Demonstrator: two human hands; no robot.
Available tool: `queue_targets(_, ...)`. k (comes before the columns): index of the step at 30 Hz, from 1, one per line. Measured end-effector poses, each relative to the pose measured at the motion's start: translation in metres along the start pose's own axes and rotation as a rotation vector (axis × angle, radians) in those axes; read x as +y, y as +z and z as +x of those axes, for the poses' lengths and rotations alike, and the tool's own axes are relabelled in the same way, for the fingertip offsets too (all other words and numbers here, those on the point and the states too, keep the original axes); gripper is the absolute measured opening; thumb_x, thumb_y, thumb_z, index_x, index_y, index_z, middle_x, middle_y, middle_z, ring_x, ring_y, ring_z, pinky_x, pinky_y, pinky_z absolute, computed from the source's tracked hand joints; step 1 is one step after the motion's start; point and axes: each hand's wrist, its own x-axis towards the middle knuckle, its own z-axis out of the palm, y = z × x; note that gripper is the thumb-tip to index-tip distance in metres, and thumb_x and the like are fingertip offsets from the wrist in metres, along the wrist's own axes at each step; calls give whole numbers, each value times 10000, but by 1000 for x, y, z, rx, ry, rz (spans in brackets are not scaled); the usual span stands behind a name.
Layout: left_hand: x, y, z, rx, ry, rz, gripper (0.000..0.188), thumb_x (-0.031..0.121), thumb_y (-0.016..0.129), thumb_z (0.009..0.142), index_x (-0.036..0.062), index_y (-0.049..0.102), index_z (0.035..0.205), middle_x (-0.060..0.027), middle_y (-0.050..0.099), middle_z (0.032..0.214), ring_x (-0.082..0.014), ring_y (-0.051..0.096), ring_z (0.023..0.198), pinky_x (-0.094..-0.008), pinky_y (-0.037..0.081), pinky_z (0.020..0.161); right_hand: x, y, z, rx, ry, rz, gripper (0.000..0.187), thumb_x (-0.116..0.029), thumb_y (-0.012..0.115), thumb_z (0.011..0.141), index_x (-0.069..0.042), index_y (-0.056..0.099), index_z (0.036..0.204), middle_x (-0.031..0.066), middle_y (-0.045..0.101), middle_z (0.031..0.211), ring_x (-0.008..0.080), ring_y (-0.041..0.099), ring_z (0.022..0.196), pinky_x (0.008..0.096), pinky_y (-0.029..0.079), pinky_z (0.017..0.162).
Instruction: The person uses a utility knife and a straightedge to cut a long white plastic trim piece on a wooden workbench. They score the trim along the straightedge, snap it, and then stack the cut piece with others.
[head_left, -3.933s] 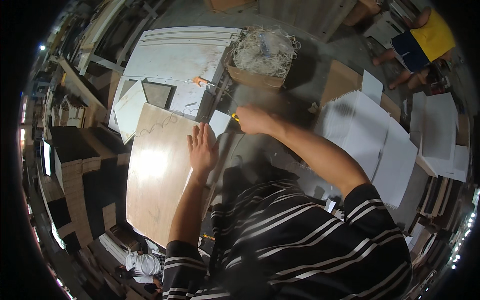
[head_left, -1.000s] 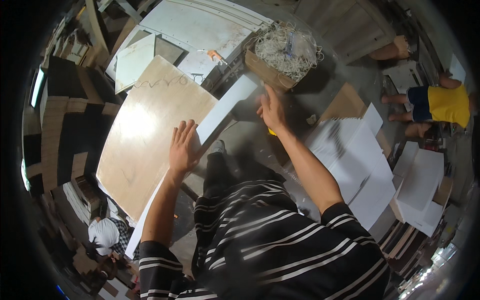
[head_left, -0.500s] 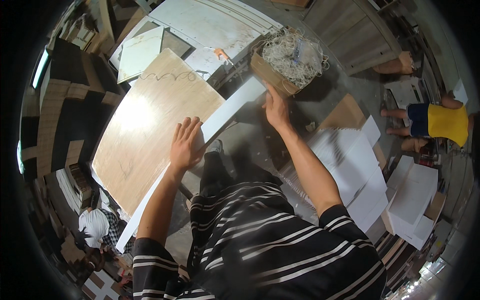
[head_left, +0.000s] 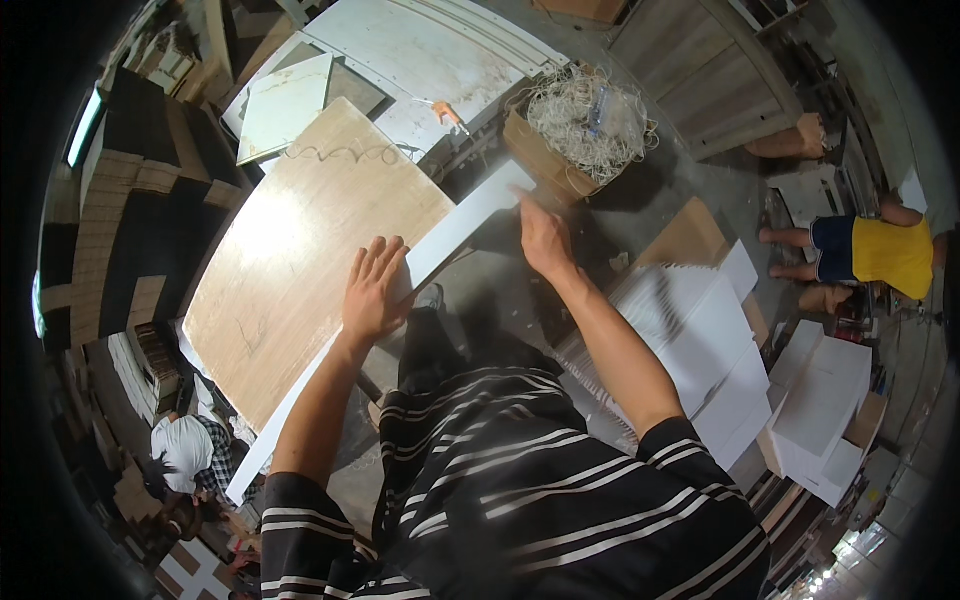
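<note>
A long, narrow white panel (head_left: 458, 232) lies slantwise along the near edge of a wood-faced board (head_left: 320, 235). My left hand (head_left: 375, 295) presses flat with fingers spread where the panel meets the board, its wrist crossing the panel. At the panel's far end, my right hand (head_left: 547, 240) is curled beside the edge, its forefinger blurred against the white surface. Whatever its fingers pinch, if anything, is hidden.
A cardboard box (head_left: 550, 150) heaped with tangled pale strips stands beyond my right hand. An orange-handled tool (head_left: 446, 112) lies on the white surface behind. White sheets (head_left: 690, 320) are stacked at right. One person (head_left: 880, 248) works far right, another (head_left: 185, 452) lower left.
My right hand has slid slightly toward me and left along the panel's end, its fingers curling more. The left hand stays nearly in place.
</note>
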Motion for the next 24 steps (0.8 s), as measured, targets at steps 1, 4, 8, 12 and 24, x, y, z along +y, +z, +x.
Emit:
queue_targets(1,0,0,0,-3,0,-2,777,215,789,793,89,473,1492,-130,444,1580,-370,349,1494,-524,242,1242,-1,-3,1,-30,-32,20,412,-91,479,1016,-181,587,1403,210,700,1148,455,651,1029,514,537,832)
queue_targets(4,1,1,0,4,-3,-1,785,216,791,788,97,471,1496,-126,445,1580,-367,351,1493,-524,241,1243,-4,-5,3,-69,42,-15,368,-71,448,1031,-69,618,1357,217,669,1265,417,629,1173,456,530,944)
queue_targets(8,0,0,0,-4,-6,12,793,217,791,786,103,466,1500,-123,444,1581,-365,344,1497,-522,239,1244,-8,3,-1,0,-13,-79,425,-49,491,994,-151,584,1396,202,701,1178,429,670,1026,487,553,829)
queue_targets(12,0,0,-1,-3,-2,1,798,219,791,786,101,462,1503,-123,444,1582,-363,337,1501,-519,240,1245,-6,4,-2,-52,-29,-84,461,-29,491,979,-184,587,1403,202,705,1155,434,679,991,503,553,804)
queue_targets(24,3,0,-1,-1,-4,8,793,227,797,786,94,469,1496,-123,449,1577,-366,358,1489,-518,243,1243,-7,10,-8,55,-5,-46,444,-41,499,988,-160,585,1407,201,711,1153,419,682,1015,482,557,836)
